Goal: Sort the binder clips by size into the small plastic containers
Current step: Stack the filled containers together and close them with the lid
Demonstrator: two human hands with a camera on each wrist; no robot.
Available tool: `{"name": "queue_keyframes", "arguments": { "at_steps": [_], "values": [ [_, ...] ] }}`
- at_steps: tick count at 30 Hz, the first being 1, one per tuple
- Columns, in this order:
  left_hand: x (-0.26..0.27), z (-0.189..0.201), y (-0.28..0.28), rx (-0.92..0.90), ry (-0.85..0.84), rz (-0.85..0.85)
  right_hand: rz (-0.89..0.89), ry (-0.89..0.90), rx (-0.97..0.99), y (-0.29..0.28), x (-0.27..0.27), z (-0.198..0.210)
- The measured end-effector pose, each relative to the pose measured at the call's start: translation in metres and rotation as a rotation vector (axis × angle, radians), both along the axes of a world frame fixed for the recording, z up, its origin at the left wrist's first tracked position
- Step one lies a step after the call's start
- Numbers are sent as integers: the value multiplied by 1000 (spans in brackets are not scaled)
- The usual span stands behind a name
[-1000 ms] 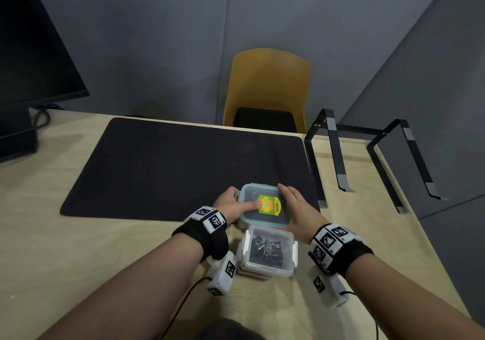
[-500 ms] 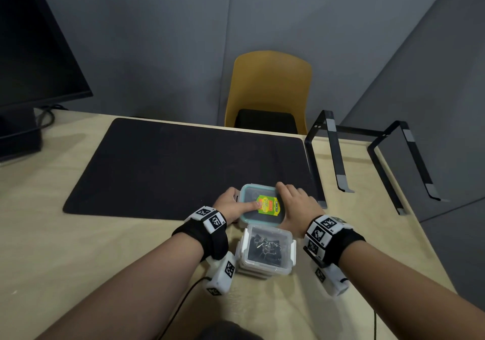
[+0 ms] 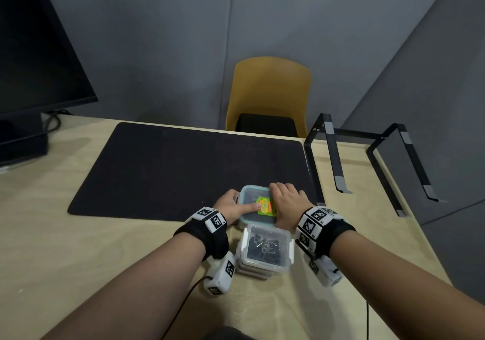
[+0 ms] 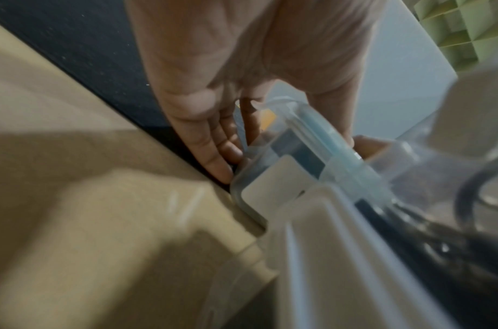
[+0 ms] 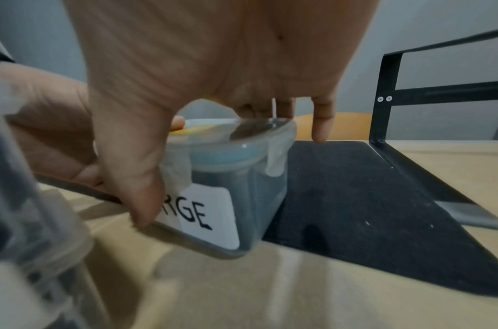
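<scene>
Here, both hands hold a small clear plastic container with a blue-sealed lid (image 3: pixel 258 203), which sits at the near edge of a black rectangular mat (image 3: pixel 183 166) on the pale wooden surface (image 3: pixel 78 247). The left hand (image 3: pixel 231 205) is curled against the container's left side, its thumb laid across the lid and touching a green and yellow sticker (image 3: pixel 265 206). The right hand (image 3: pixel 287 203) grips the right side: its fingers (image 5: pixel 322 124) reach over the lid's far edge while the thumb presses down the near wall, beside a white paper label (image 5: pixel 208 213) whose visible letters read "RGE" (the rest is covered by the thumb). In the right wrist view the container's base looks tilted up off the surface on the near side.

Just in front of it, closer to the person, stands a second clear plastic container with white latches (image 3: pixel 265 247), holding black binder clips (image 3: pixel 262 250) with silver wire handles; it seems to rest on top of another similar box.

A black metal stand (image 3: pixel 367 161) sits to the right, a dark monitor (image 3: pixel 34 51) at the far left, and a mustard-yellow chair (image 3: pixel 269 90) beyond the surface.
</scene>
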State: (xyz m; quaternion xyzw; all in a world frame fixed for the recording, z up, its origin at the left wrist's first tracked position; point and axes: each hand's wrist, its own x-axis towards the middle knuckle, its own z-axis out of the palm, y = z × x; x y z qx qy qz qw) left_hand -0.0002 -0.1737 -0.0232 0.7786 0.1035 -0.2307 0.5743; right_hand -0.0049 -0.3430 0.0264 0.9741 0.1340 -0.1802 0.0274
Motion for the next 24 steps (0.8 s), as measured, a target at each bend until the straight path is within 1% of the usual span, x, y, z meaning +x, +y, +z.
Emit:
{"name": "queue_keyframes", "arguments": {
  "at_steps": [4, 7, 9, 12, 15, 17, 21, 24],
  "values": [
    [0, 0, 0, 0, 2, 6, -33, 44, 52, 0, 5, -2],
    [-3, 1, 1, 29, -14, -4, -55, 66, 50, 2, 6, -4],
    [-5, 4, 3, 116, -41, -23, -65, 67, 44, 3, 7, -4],
    [-8, 7, 7, 307, -101, -21, -75, 73, 69, 1, 6, -6],
    [-14, 9, 6, 379, -165, 18, -75, 76, 109, -2, 4, -9],
    [-18, 9, 3, 342, -196, 45, -70, 67, 130, -3, 4, -11],
    [-23, 4, 0, 189, -220, 107, -33, 57, 177, -5, 4, -14],
    [-25, 1, 2, 130, -221, 122, -14, 57, 186, -6, 6, -14]
  ]
}}
